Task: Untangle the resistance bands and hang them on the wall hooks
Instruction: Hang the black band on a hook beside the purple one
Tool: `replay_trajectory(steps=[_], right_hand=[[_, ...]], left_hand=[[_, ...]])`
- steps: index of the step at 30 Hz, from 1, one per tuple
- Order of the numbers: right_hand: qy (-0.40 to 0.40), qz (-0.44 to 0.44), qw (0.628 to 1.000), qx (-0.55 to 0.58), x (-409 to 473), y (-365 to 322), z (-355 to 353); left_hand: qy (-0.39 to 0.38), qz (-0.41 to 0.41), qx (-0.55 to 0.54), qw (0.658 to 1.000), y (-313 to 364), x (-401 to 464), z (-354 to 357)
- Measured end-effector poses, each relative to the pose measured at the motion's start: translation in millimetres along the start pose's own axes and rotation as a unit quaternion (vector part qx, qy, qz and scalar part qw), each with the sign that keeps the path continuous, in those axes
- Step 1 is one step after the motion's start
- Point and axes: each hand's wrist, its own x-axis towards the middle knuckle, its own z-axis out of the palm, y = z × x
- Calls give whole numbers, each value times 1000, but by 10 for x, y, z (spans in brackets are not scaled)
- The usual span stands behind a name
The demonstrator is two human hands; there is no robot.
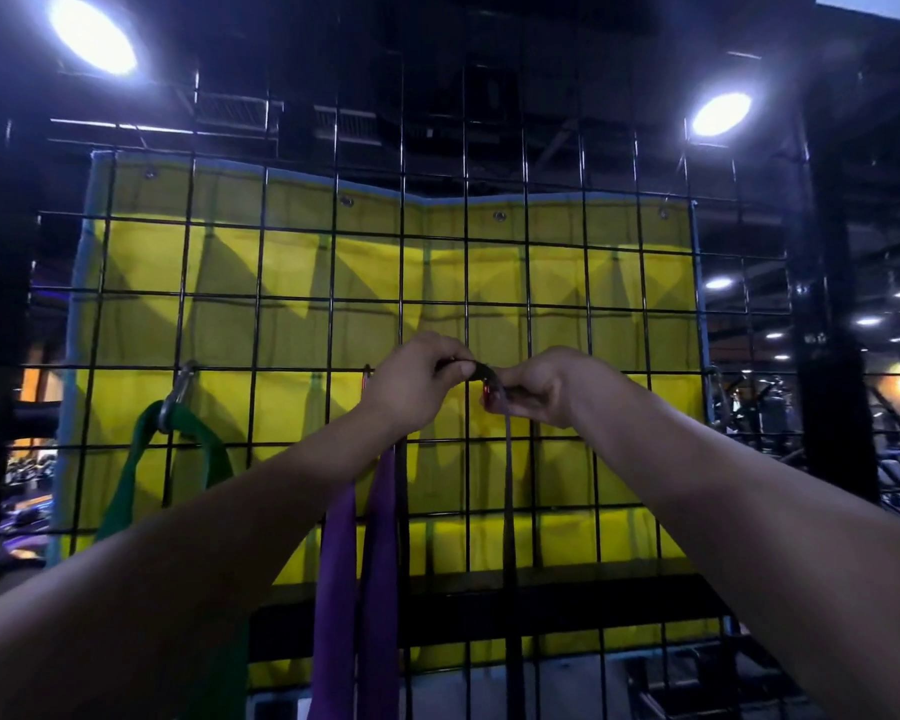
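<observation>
Reaching up with both forearms, we are pinching a small dark clip (481,375) at the wire grid (261,324): left hand (417,379) and right hand (536,389) curled on it. Beneath them the purple band (357,563) is hanging limp; soft and light, probably best gripped near its top loop.

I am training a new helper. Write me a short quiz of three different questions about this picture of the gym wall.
1. True or false: the green band already hangs from a metal clip on the wire grid.
2. Which colour are the wide bands under the left hand? A) red B) purple C) white
3. Fill in: both hands, left and right hand, pinch a small dark ______ at the grid.

Key: 1 true; 2 B; 3 clip.
</observation>
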Motion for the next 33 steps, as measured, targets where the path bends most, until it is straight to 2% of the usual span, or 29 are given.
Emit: replay_trajectory(steps=[7, 12, 20, 24, 26, 28, 30, 33], right_hand=[[28, -3, 999, -36, 0, 8, 21], [23, 9, 996, -81, 32, -12, 6], [84, -44, 988, -118, 54, 36, 32], [130, -86, 976, -152, 51, 86, 40], [146, -102, 973, -149, 35, 101, 49], [151, -114, 972, -139, -6, 113, 64], [146, -120, 973, -131, -36, 134, 67], [130, -128, 977, -112, -81, 177, 62]], left_hand=[[-79, -100, 46, 991, 156, 130, -80], [-144, -68, 89, 983, 235, 150, -125], [-183, -177, 27, 967, 251, 58, -70], [-184, -283, -107, 935, 288, -41, -64], [-180, -308, -146, 923, 291, -69, -46], [-163, -289, -121, 936, 244, -84, 26], [-120, -224, -74, 964, 170, -129, 102], [-73, -169, -69, 980, 130, -252, 152]])
